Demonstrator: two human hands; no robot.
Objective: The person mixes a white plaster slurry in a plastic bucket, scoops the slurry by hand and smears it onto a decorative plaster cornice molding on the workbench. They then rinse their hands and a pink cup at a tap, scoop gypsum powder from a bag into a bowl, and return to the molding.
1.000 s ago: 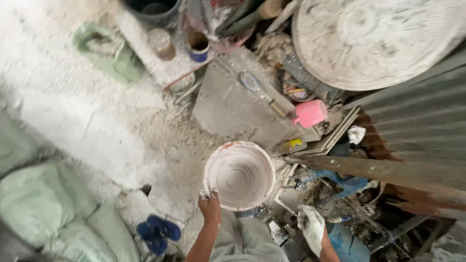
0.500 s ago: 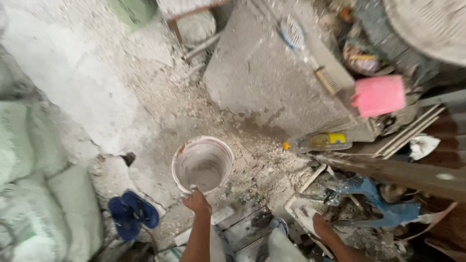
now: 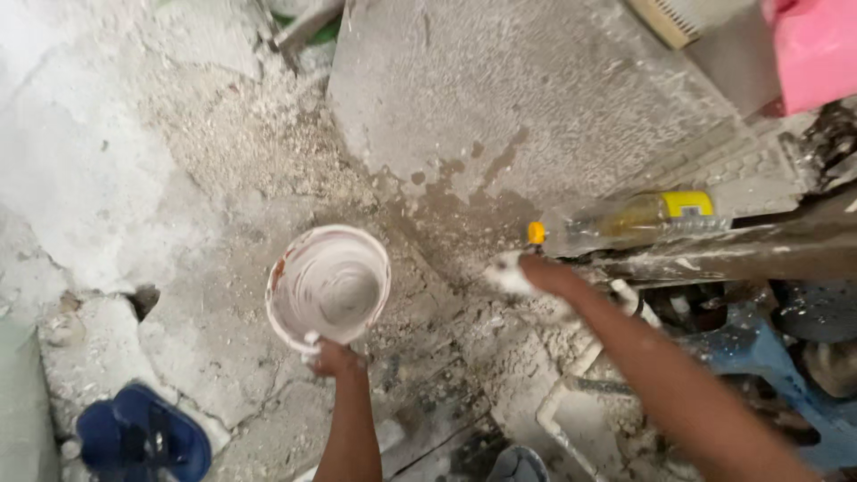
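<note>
1. Left hand point(image 3: 332, 357), low in the middle of the frame: grip closed on the near rim of a white bucket point(image 3: 328, 284), thumb hooked over the edge.
2. Bucket: round, smeared inside with pale grey paste, held just left of centre over the dusty floor point(image 3: 178, 178); whether its base rests on the floor cannot be told.
3. Right hand point(image 3: 518, 272), right of centre: coated in white paste, blurred, reaching toward the upper left from an arm entering at the lower right; how far the grip is open cannot be told, and nothing clearly held.
4. Just above that hand: a clear plastic bottle point(image 3: 625, 221) lying on its side, yellowish liquid inside, yellow label, small orange cap pointing left, the cap close to the fingers.
5. Upper middle and right: a flat grey slab point(image 3: 518, 98) with a damp dark patch along its lower edge.
6. Top right corner: a pink container point(image 3: 817, 49), cut off by the frame edge.
7. Lower right: a blue plastic stool point(image 3: 759, 348), dusted with white, partly behind the right arm.
8. Lower left corner: a blue sandal point(image 3: 143, 437) on the cracked floor, well apart from the bucket.
9. Around the bucket: loose crumbs of rubble and pale powder spread across the floor.
</note>
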